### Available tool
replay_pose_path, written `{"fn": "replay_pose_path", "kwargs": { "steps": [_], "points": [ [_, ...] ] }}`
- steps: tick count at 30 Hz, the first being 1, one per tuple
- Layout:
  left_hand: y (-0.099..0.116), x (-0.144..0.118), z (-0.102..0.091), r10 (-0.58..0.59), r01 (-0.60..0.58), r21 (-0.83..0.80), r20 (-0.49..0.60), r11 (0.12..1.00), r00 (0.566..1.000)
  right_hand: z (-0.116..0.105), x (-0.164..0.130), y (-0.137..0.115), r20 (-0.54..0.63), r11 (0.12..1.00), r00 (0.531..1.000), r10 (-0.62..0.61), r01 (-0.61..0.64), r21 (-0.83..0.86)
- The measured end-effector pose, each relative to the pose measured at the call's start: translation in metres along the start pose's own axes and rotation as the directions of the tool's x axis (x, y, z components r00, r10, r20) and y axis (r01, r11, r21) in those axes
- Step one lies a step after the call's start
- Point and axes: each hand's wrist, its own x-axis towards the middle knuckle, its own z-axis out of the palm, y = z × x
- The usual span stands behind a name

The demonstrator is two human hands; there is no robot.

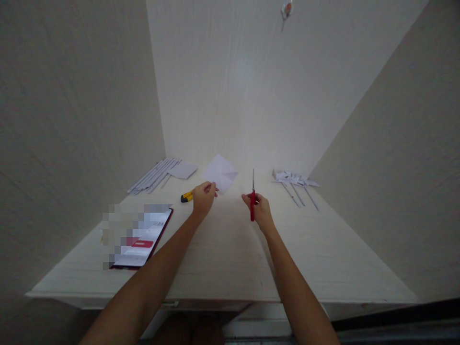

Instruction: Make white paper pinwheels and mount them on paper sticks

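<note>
Holding red scissors [252, 199] upright, blades shut, right hand [261, 211] gripping, left hand [203, 198] pinching folded paper [221, 173]

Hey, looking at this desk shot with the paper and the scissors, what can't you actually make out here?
Head view only:
- Phone screen: blurred out, and the area left of it, so nothing is readable.
- Utility knife: the left hand hides its far end.
- Scissors: handles buried in the right hand; blades look shut, too thin to be sure.
- Folded paper: folds too faint to tell.
- Paper scraps: too small to count.
- Object on the wall: cut by the top edge.
</note>
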Motion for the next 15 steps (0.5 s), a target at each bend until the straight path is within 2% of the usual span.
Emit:
{"fn": "replay_pose_path", "kwargs": {
  "steps": [3, 5, 7, 10, 12, 14, 15],
  "points": [
    [0.000, 0.001, 0.000, -0.009, 0.007, -0.069, -0.017, 0.998, 1.000, 0.002, 0.003, 0.005, -0.210, 0.979, 0.965, -0.158, 0.125, -0.160],
    [-0.002, 0.003, 0.000, -0.014, 0.010, -0.146, -0.026, 0.989, 1.000, 0.004, 0.003, 0.006, -0.250, 0.949, 0.930, -0.271, 0.213, -0.234],
    [-0.004, 0.006, 0.001, -0.023, 0.015, -0.227, -0.032, 0.974, 0.999, 0.007, 0.001, 0.006, -0.225, 0.946, 0.930, -0.290, 0.244, -0.212],
    [-0.005, 0.010, 0.001, -0.053, 0.036, -0.351, -0.040, 0.936, 0.998, 0.009, -0.003, 0.006, -0.074, 0.986, 0.983, -0.166, 0.162, -0.047],
    [-0.005, 0.011, 0.002, -0.070, 0.046, -0.414, -0.042, 0.909, 0.997, 0.008, -0.007, 0.005, 0.078, 0.995, 0.993, -0.088, 0.084, 0.048],
    [-0.003, 0.011, 0.002, -0.074, 0.050, -0.443, -0.038, 0.895, 0.997, 0.007, -0.012, 0.004, 0.260, 0.994, 0.965, -0.033, 0.004, 0.111],
    [-0.002, 0.010, 0.002, -0.071, 0.047, -0.450, -0.036, 0.892, 0.997, 0.006, -0.014, 0.004, 0.355, 0.991, 0.935, -0.010, -0.039, 0.131]
  ]
}}
